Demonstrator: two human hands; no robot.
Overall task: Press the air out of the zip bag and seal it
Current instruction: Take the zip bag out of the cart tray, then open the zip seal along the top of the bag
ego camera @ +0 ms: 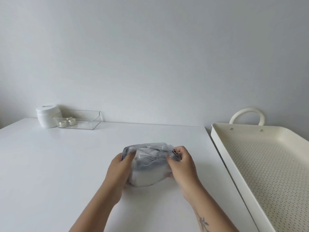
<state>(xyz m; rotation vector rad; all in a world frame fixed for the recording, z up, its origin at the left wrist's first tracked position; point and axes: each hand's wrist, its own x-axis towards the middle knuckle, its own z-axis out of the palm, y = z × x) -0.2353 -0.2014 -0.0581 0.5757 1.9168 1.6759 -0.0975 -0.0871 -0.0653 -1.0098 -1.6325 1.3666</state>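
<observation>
A translucent grey zip bag (147,163) stands on the white table (58,164), bulging with white folded contents. Its mouth at the top gapes open in an arch. My left hand (120,169) grips the bag's left end near the top edge, thumb over the rim. My right hand (181,162) pinches the right end of the top edge, where a small dark slider or tab (175,152) shows between the fingers. The bag's lower sides are partly hidden by both hands.
A cream perforated tray (260,164) with a looped handle (246,115) lies to the right of the table. At the back left stand a white jar (47,116) and a clear plastic bin (80,119) with small round containers inside.
</observation>
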